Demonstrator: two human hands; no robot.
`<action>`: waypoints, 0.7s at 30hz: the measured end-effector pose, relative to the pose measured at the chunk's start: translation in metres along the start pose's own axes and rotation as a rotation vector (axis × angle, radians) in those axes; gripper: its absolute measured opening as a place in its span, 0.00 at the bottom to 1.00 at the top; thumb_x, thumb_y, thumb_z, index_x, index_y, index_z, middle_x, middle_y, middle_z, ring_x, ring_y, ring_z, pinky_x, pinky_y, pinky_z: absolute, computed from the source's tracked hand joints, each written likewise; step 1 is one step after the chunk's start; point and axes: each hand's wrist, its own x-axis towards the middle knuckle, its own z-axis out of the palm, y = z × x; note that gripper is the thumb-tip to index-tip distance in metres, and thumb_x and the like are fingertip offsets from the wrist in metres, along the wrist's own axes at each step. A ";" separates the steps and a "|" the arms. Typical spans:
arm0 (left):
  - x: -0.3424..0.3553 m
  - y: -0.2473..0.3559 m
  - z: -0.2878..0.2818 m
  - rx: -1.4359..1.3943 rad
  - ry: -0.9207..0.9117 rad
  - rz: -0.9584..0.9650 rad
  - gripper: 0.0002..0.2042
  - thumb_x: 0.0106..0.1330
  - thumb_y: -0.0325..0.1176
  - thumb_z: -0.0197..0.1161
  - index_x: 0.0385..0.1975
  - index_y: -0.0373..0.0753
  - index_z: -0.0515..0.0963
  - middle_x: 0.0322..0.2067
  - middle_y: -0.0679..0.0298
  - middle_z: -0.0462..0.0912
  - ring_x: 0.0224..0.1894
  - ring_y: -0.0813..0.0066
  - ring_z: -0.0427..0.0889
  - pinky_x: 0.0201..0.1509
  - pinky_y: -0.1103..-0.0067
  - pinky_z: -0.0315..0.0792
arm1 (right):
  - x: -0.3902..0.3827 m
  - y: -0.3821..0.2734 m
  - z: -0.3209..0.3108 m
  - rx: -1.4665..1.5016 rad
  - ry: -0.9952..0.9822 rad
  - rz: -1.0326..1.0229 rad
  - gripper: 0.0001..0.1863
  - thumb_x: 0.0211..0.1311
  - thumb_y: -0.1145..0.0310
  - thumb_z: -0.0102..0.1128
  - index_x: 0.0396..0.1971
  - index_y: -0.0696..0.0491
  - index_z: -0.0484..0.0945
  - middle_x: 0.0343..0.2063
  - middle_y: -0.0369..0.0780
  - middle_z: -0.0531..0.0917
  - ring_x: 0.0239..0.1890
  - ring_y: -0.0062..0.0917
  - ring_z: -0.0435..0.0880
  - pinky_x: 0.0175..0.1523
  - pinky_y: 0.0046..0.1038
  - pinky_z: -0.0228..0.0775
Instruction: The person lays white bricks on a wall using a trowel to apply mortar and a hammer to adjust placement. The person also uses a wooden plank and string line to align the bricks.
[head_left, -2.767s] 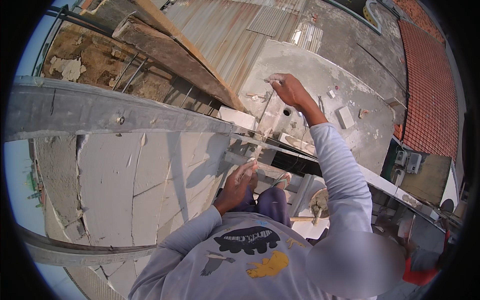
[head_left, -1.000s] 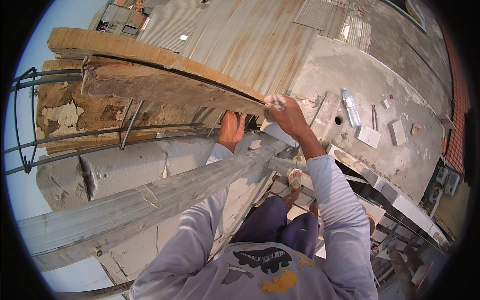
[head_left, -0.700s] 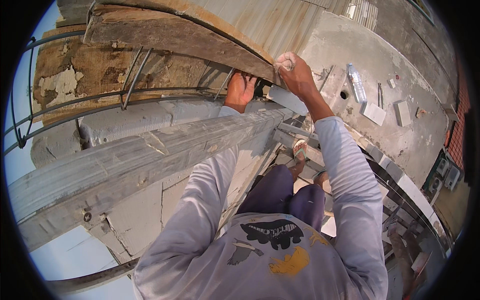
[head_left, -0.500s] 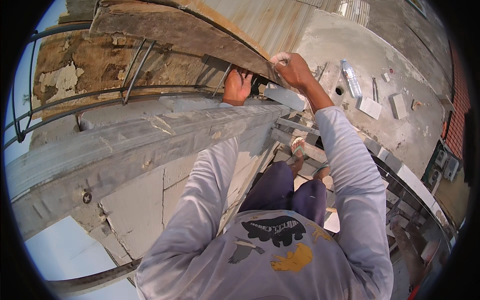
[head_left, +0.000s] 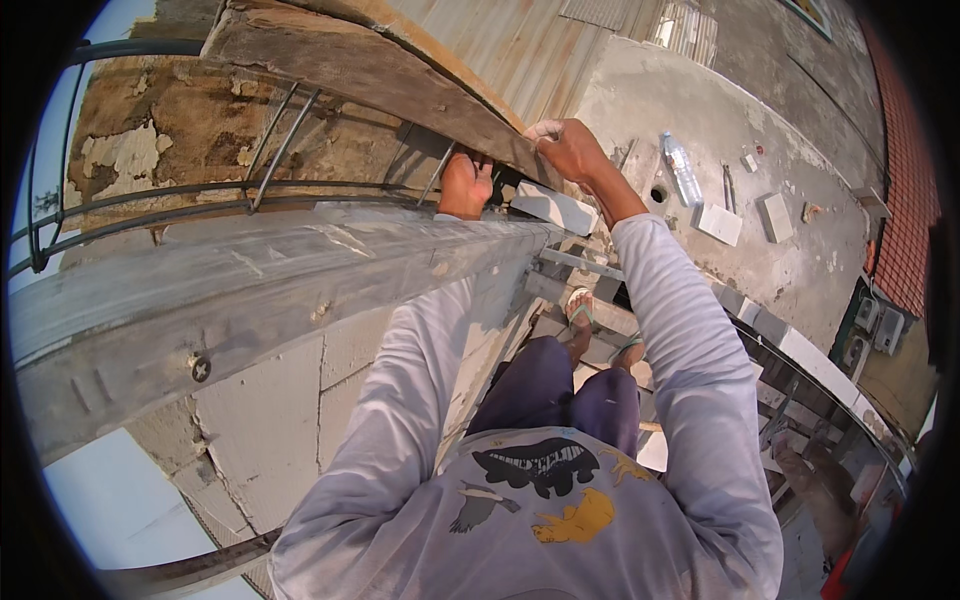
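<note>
A rough wooden plank (head_left: 370, 85) slants across the top, its near end between my two hands. My right hand (head_left: 572, 150) is closed on that end, thumb and fingers pinched at its corner. Lower down and to the left, my left hand (head_left: 466, 186) is curled up against the plank's lower edge, its fingertips partly hidden. Thin steel bars (head_left: 285, 150) run just left of it, in front of a second, peeling board (head_left: 180, 130). A white block (head_left: 553, 207) lies between the hands, below the plank's end. Nearer me a grey beam (head_left: 300, 270) crosses under my left wrist.
On the concrete slab (head_left: 720, 110) at the right lie a plastic bottle (head_left: 681, 168), pliers-like tool (head_left: 729, 188) and pale block pieces (head_left: 776, 217), beside a round hole (head_left: 658, 193). Below is a block wall (head_left: 260, 410). My sandalled feet (head_left: 580, 310) rest on narrow planks high up.
The view has shifted slightly, so the slab and its things sit further left. My left hand's fingers have curled further behind the plank's edge; my right hand keeps its pinch at the end.
</note>
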 end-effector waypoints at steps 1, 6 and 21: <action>0.000 -0.002 -0.002 -0.016 -0.007 0.001 0.17 0.82 0.43 0.53 0.64 0.48 0.73 0.62 0.62 0.76 0.64 0.64 0.74 0.73 0.60 0.68 | -0.001 -0.001 0.002 0.001 0.028 -0.015 0.13 0.64 0.67 0.61 0.43 0.52 0.91 0.41 0.49 0.90 0.47 0.38 0.89 0.55 0.32 0.77; 0.001 0.001 0.000 -0.024 -0.017 -0.006 0.17 0.82 0.42 0.52 0.64 0.47 0.73 0.63 0.62 0.76 0.65 0.64 0.74 0.73 0.60 0.67 | -0.002 -0.005 0.008 0.066 0.146 -0.042 0.13 0.65 0.66 0.64 0.46 0.55 0.87 0.42 0.49 0.90 0.47 0.38 0.88 0.55 0.33 0.77; -0.021 0.012 0.010 -0.136 -0.100 -0.016 0.25 0.74 0.50 0.62 0.66 0.45 0.73 0.69 0.67 0.71 0.71 0.65 0.67 0.78 0.60 0.55 | -0.010 -0.038 -0.003 0.086 0.033 -0.148 0.14 0.64 0.69 0.65 0.48 0.56 0.84 0.37 0.44 0.88 0.42 0.28 0.86 0.52 0.32 0.77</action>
